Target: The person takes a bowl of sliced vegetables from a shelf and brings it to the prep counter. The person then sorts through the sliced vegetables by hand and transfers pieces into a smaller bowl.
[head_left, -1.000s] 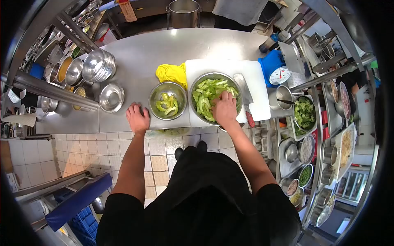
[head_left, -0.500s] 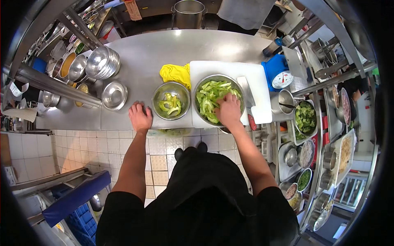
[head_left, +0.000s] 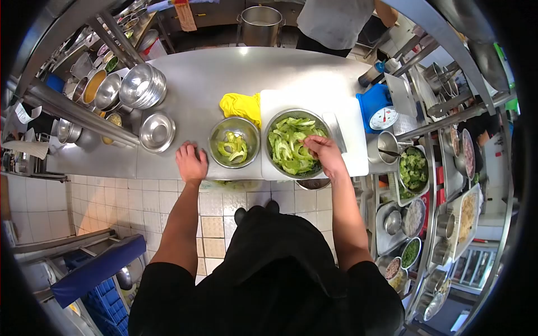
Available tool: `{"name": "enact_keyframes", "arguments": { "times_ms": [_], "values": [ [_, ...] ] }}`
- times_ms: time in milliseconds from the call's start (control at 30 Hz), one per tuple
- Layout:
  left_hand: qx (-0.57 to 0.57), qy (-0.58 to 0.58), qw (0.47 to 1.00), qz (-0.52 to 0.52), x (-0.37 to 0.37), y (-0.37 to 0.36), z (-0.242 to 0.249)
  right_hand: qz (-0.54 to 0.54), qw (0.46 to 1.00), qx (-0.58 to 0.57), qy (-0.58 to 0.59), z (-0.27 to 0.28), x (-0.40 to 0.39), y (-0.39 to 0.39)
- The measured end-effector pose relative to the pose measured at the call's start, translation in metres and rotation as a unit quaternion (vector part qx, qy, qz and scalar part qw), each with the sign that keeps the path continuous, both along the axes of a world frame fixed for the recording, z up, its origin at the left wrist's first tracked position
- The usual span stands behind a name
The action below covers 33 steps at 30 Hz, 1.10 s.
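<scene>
My left hand (head_left: 191,162) rests on the steel counter near its front edge, fingers spread and holding nothing. To its right stands a small steel bowl (head_left: 212,149) with a few curved pale-green vegetable slices (head_left: 232,147). A larger perforated steel bowl (head_left: 271,162), on the white cutting board (head_left: 358,145), is full of sliced green vegetable (head_left: 291,143). Over this bowl's right side is my right hand (head_left: 327,155), thumb and fingers pinched together; whatever they hold cannot be made out. Beside the bowl lies a knife (head_left: 334,133), its handle hidden behind my right hand.
A yellow cloth (head_left: 241,106) lies behind the bowls. Stacked steel bowls (head_left: 143,85) and another bowl (head_left: 157,132) stand left. At right are a blue scale (head_left: 374,102), a steel pot (head_left: 383,147) and a broccoli tray (head_left: 413,169). A person in grey (head_left: 330,22) stands across the counter.
My right hand has lifted out of the sliced vegetable toward the bowl's right rim, its fingers now pinched. My left hand stays in place. The view has shifted slightly.
</scene>
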<state>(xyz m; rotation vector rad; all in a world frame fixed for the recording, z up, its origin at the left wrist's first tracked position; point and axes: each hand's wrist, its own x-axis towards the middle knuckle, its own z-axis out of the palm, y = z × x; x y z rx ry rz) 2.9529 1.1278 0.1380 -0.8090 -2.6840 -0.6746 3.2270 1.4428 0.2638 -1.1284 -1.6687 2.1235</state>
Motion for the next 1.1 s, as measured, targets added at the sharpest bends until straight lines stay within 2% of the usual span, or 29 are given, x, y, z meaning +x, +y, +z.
{"name": "enact_keyframes", "arguments": {
  "times_ms": [133, 233, 267, 367, 400, 467, 500, 533, 633, 667, 700, 767, 867, 967, 1000, 1100],
  "values": [
    [-0.004, -0.003, 1.0, 0.0, 0.001, -0.001, -0.001, 0.013, 0.997, -0.059, 0.037, 0.012, -0.013, -0.012],
    [-0.004, 0.0, 1.0, -0.001, -0.001, -0.001, -0.001, 0.056, 0.994, -0.066, 0.073, 0.037, -0.043, -0.035],
    [-0.004, 0.0, 1.0, -0.001, 0.0, -0.001, -0.001, 0.101, 0.992, -0.046, 0.059, 0.055, -0.053, -0.041],
    [-0.009, -0.01, 1.0, -0.002, 0.0, -0.001, -0.001, 0.085, 0.969, 0.232, 0.019, 0.066, -0.063, -0.036],
    [-0.008, -0.01, 1.0, -0.004, 0.0, -0.001, -0.002, 0.055, 0.967, 0.246, 0.016, 0.063, -0.06, -0.027],
    [-0.006, -0.01, 1.0, -0.001, 0.0, -0.002, -0.003, 0.086, 0.949, 0.287, -0.091, 0.059, -0.047, -0.007],
    [-0.006, -0.012, 1.0, 0.0, 0.0, -0.002, -0.003, 0.103, 0.935, 0.307, -0.144, 0.056, -0.04, 0.003],
    [-0.006, -0.014, 1.0, 0.0, 0.0, -0.002, -0.001, 0.112, 0.884, 0.427, -0.151, 0.035, -0.032, 0.01],
    [-0.004, -0.012, 1.0, -0.001, -0.001, -0.002, -0.003, 0.131, 0.728, 0.605, -0.295, 0.019, -0.016, -0.021],
    [-0.002, -0.01, 1.0, 0.0, -0.001, -0.001, -0.003, 0.166, 0.75, 0.556, -0.316, 0.001, -0.016, -0.019],
    [-0.003, -0.011, 1.0, 0.001, -0.001, -0.001, -0.003, 0.162, 0.742, 0.568, -0.317, -0.015, -0.012, -0.019],
    [-0.003, -0.011, 1.0, 0.003, 0.0, -0.001, -0.002, 0.153, 0.726, 0.59, -0.319, -0.021, -0.014, -0.031],
    [-0.011, -0.017, 1.0, 0.001, 0.001, -0.002, -0.001, 0.156, 0.73, 0.602, -0.285, -0.011, -0.028, -0.042],
    [-0.005, -0.018, 1.0, -0.004, 0.0, -0.001, -0.001, 0.209, 0.675, 0.608, -0.362, -0.029, -0.05, -0.049],
    [-0.003, -0.019, 1.0, -0.005, 0.001, -0.002, -0.002, 0.227, 0.687, 0.583, -0.37, -0.035, -0.054, -0.047],
    [0.003, -0.014, 1.0, 0.0, -0.002, -0.001, -0.004, 0.191, 0.689, 0.583, -0.385, -0.04, -0.055, -0.041]
  ]
}}
